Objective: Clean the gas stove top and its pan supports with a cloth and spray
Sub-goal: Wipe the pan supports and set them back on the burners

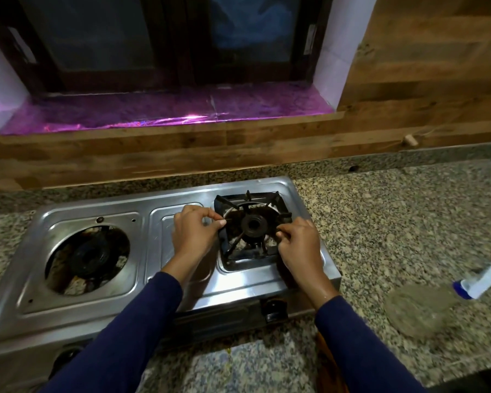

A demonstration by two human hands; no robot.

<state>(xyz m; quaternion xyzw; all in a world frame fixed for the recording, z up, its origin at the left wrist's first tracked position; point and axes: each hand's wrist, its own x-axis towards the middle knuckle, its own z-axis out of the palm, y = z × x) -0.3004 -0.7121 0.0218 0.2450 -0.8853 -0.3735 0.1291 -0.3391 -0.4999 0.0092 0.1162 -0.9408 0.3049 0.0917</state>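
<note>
Both my hands are on the black pan support [250,228] that sits over the right burner [253,224] of the steel gas stove [159,245]. My left hand [194,232] pinches the support's left edge between thumb and fingertips, closed on the metal, and my right hand [299,243] curls its fingers around the right edge in the same kind of grip. The support lies in its square recess, slightly skewed to the frame of the recess, its prongs reaching inward toward the burner head. On the left side of the stove the other burner opening [88,258] is bare, with no support over it, and I can see the dark burner down in the round hole. A black knob [275,307] shows on the stove's front panel below my right wrist. The stove stands on a speckled granite bench [394,222]. Off to my right on the bench lies a crumpled greyish cloth [418,310], and just beyond it a white and blue spray bottle [479,279] lies on its side, touching or nearly touching the cloth. My dark blue sleeves [131,330] cover both forearms.
</note>
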